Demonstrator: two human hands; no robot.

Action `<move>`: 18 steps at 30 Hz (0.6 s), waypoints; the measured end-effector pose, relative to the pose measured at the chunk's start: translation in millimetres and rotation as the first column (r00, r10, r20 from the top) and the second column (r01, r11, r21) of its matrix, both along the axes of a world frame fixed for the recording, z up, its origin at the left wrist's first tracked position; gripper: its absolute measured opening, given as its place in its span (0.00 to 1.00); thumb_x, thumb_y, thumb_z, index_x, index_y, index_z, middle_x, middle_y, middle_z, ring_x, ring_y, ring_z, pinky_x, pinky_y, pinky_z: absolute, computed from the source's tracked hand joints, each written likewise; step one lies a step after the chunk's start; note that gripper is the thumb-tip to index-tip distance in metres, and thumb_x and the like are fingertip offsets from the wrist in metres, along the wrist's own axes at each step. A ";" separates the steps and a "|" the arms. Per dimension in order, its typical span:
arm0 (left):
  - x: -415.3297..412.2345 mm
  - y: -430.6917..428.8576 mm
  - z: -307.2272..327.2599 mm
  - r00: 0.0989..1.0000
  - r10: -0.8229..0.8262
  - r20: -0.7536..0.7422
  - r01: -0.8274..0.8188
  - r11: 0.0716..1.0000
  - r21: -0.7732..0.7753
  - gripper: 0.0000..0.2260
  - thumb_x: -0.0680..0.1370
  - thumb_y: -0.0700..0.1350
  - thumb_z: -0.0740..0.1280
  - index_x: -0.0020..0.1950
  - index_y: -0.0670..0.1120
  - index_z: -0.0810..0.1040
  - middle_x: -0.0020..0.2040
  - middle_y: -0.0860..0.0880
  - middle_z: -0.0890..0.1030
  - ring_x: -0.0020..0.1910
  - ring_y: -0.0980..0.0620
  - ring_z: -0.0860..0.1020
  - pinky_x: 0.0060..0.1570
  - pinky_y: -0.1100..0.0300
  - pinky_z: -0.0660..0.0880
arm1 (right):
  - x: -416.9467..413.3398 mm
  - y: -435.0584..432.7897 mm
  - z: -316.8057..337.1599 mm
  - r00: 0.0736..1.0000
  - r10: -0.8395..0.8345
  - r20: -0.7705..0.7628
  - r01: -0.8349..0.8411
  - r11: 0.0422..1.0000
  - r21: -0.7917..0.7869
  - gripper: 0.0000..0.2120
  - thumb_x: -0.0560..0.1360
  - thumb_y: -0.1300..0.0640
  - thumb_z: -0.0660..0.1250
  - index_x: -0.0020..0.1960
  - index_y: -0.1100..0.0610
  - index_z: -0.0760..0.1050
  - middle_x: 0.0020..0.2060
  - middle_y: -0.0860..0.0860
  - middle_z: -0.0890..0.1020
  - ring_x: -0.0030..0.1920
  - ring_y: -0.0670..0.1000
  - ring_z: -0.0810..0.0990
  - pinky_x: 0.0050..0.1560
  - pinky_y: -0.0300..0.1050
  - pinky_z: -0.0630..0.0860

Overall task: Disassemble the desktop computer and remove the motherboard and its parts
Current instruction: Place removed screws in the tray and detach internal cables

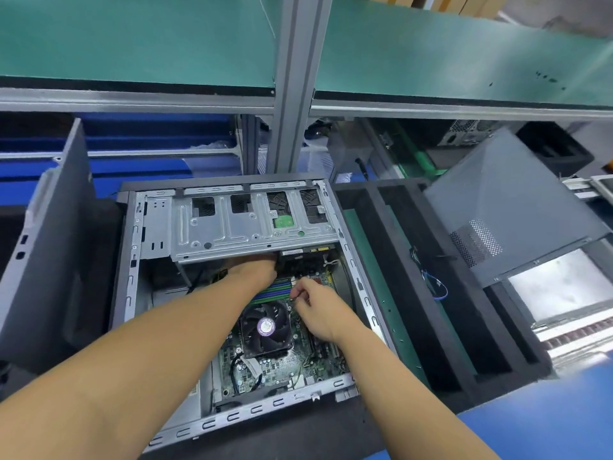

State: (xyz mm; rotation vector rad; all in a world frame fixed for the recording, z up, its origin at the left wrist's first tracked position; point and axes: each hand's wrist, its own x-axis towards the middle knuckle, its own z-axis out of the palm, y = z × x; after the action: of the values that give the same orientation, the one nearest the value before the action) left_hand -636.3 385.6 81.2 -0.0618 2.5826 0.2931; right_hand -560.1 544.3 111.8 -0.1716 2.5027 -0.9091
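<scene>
Blue-topped workbench (547,419) under a green shelf (132,38), grey aluminium post (295,78) running up the middle of the frame.

Head view, only view. Open computer case (131,260) lies flat at centre frame, side off, inside facing up. Silver drive cage (232,227) spans the upper part of the case. Motherboard (282,363) sits in the case, lower centre, below the cage. Black CPU fan (267,327) with a purple hub sticker is mounted on the board. Green and blue RAM slots (272,288) sit just above the fan.

Left hand (253,270) reaches in from lower left, wrist over the RAM slots, fingers gone under the edge of the drive cage. Hidden, so cannot tell if it grips anything.

Right hand (320,310) comes in from lower right, over the board just right of the fan. Fingers curled, tips drawn together beside the RAM slots. Whatever is between the tips is too small to tell.

Black foam tray (414,293) lies right of the case, touching it, with a loose blue cable (434,287) in one slot. Grey perforated side panel (507,194) lies tilted at the right, over the tray's far corner. Second grey case (49,227) stands at the left edge.
</scene>
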 end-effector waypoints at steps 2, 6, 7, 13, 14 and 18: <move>0.5 2.5 1.2 1.000 -0.007 0.024 0.007 1.000 0.008 0.15 0.82 0.46 0.56 0.69 0.48 0.71 0.70 0.44 0.73 0.67 0.42 0.72 0.63 0.52 0.70 | 1.0 0.3 0.1 1.000 -0.008 -0.001 0.008 1.000 -0.008 0.07 0.80 0.58 0.57 0.54 0.52 0.72 0.41 0.50 0.80 0.33 0.48 0.73 0.33 0.43 0.71; 2.3 0.9 5.2 0.999 -0.018 0.036 0.017 1.000 0.016 0.17 0.83 0.45 0.56 0.70 0.46 0.70 0.71 0.43 0.72 0.68 0.42 0.72 0.63 0.52 0.70 | 1.4 -0.3 0.7 1.000 -0.008 -0.002 0.008 1.000 -0.004 0.07 0.80 0.58 0.57 0.54 0.52 0.72 0.40 0.49 0.79 0.32 0.47 0.73 0.33 0.44 0.71; 3.1 0.6 5.8 0.999 -0.021 0.025 0.021 1.000 0.015 0.16 0.82 0.45 0.56 0.70 0.46 0.71 0.70 0.43 0.72 0.67 0.42 0.72 0.62 0.51 0.70 | 1.4 -0.2 1.3 1.000 -0.009 -0.004 0.009 1.000 -0.004 0.07 0.80 0.58 0.57 0.54 0.52 0.73 0.40 0.50 0.79 0.33 0.47 0.73 0.34 0.44 0.71; 3.3 0.6 3.9 1.000 -0.028 -0.012 0.028 0.999 0.022 0.15 0.82 0.45 0.58 0.68 0.45 0.72 0.68 0.42 0.74 0.65 0.41 0.73 0.60 0.52 0.71 | 2.5 1.9 4.9 1.000 -0.014 -0.016 0.014 1.000 0.000 0.07 0.81 0.58 0.56 0.55 0.52 0.72 0.39 0.50 0.79 0.33 0.48 0.73 0.33 0.44 0.70; 2.5 -0.4 3.5 1.000 -0.025 -0.017 0.026 0.999 0.025 0.15 0.81 0.45 0.58 0.68 0.45 0.72 0.67 0.42 0.74 0.65 0.41 0.74 0.60 0.52 0.71 | 2.7 1.4 5.1 1.000 -0.003 -0.020 0.003 1.000 0.007 0.07 0.81 0.58 0.56 0.55 0.52 0.72 0.39 0.49 0.78 0.32 0.47 0.73 0.31 0.43 0.70; 4.6 2.9 2.3 1.000 -0.001 -0.025 0.001 1.000 -0.008 0.13 0.81 0.45 0.59 0.65 0.48 0.73 0.65 0.45 0.76 0.63 0.42 0.75 0.55 0.54 0.72 | 2.5 1.2 6.6 1.000 0.017 -0.021 -0.017 1.000 0.014 0.08 0.81 0.58 0.56 0.57 0.54 0.72 0.44 0.52 0.80 0.35 0.49 0.74 0.32 0.42 0.69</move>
State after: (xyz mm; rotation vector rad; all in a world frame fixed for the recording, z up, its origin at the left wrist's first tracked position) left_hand -631.7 388.5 83.6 -0.0601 2.6086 0.2843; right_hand -557.7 545.4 118.4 -0.1981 2.5225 -0.8870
